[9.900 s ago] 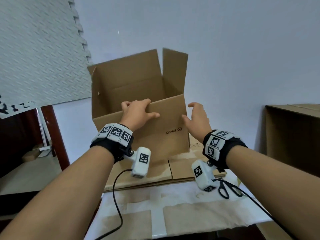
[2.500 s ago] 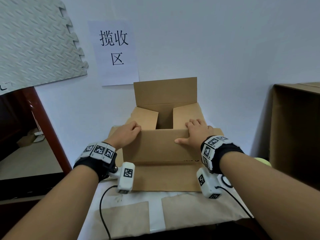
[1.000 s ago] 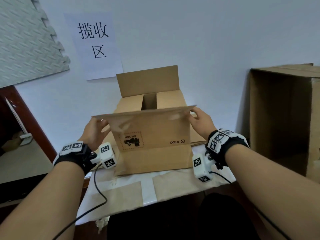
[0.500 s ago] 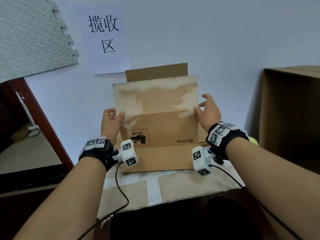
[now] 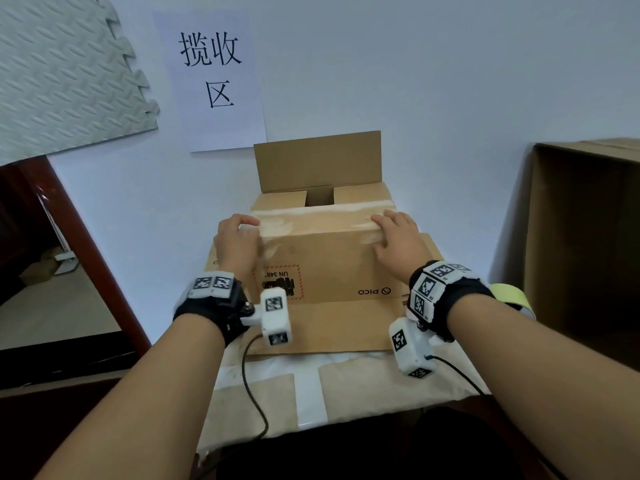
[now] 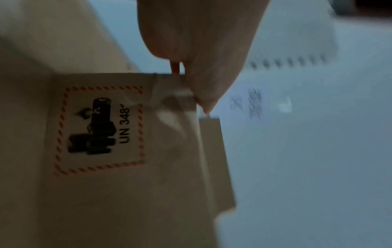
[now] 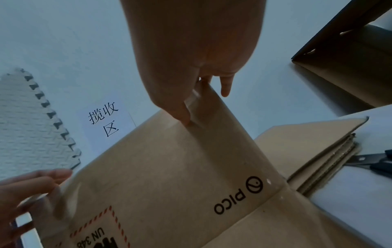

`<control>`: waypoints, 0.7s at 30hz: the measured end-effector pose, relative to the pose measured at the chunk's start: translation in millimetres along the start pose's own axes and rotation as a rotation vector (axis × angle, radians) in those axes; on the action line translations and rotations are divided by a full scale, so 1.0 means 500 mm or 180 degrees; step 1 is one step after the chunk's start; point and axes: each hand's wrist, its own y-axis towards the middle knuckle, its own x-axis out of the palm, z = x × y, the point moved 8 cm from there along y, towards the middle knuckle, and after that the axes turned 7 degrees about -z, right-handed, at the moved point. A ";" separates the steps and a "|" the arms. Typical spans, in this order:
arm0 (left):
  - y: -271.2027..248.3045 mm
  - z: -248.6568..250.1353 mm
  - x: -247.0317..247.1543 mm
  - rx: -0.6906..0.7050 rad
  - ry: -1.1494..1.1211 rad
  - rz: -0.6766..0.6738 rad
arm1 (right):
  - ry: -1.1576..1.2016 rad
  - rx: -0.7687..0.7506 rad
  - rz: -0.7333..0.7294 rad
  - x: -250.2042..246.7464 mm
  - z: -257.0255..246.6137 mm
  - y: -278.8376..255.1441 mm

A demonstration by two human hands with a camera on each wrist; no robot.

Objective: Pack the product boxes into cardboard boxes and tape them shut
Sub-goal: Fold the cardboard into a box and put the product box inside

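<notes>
Cardboard is the landmark here: a brown cardboard box (image 5: 322, 261) stands on the paper-covered surface (image 5: 346, 386), its far flap upright against the wall and its near flap (image 5: 311, 221) folded down over the top. At the box's left top corner the left hand (image 5: 237, 242) curls its fingers round the end of the near flap. At the right top corner the right hand (image 5: 394, 237) lies with straight fingers pressing the same flap flat. Right of the box a roll of tape (image 5: 510, 299) rests, with a larger open carton (image 5: 585, 237) beyond it.
</notes>
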 end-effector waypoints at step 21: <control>-0.061 0.063 0.094 0.0536 0.2926 -0.1948 | 0.0520 0.0421 -0.0093 -0.037 -0.021 -0.060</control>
